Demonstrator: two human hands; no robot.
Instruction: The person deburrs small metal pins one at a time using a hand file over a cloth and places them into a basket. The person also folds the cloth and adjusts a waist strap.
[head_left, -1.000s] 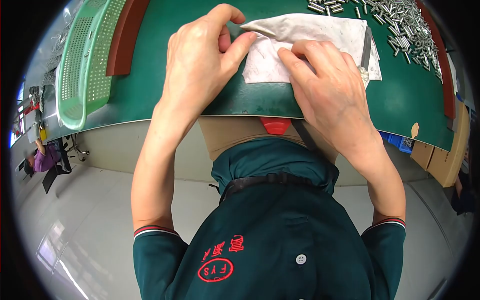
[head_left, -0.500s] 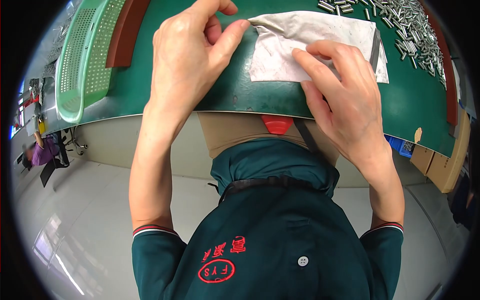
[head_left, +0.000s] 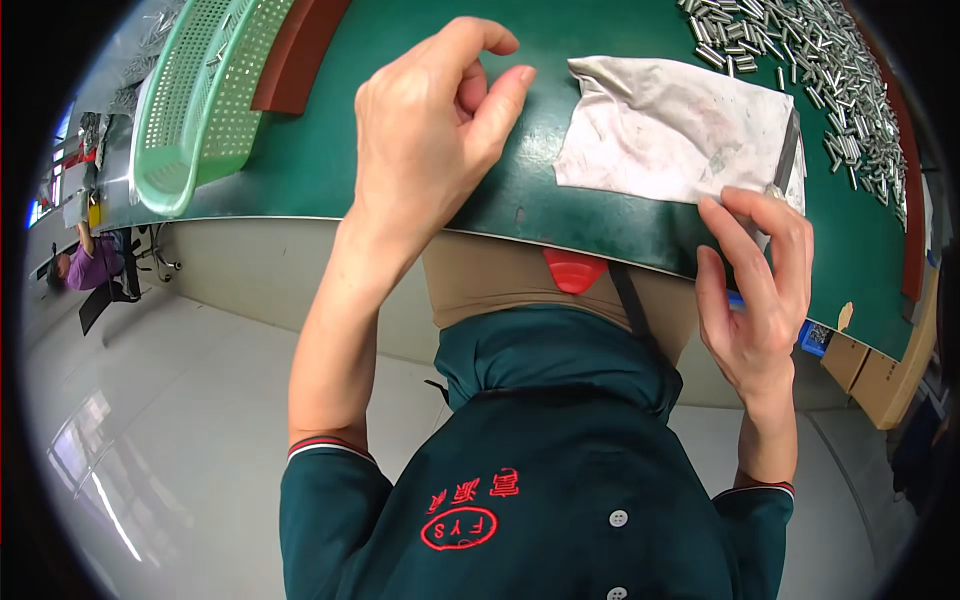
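A smudged white cloth (head_left: 665, 130) lies flat on the green tabletop (head_left: 500, 195), with a dark flat strip (head_left: 789, 150) along its right end. My left hand (head_left: 430, 125) is raised left of the cloth, thumb and index finger apart with nothing between them. Near the cloth's lower right corner is my right hand (head_left: 758, 285), its fingers bent and parted, the index fingertip close to the cloth's edge. It holds nothing that I can see. Many small metal pins (head_left: 840, 90) are spread over the upper right of the table.
A green perforated basket (head_left: 205, 110) stands at the left, beside a brown strip (head_left: 300, 55). Another brown strip borders the right edge. Below the right side are a blue bin (head_left: 815, 338) and cardboard boxes (head_left: 885, 385). A person in purple (head_left: 92, 265) is far left.
My right hand has moved off the cloth, down and to the right. My left hand is still raised with its fingers apart. The whole view has shifted, and the cloth shows more fully.
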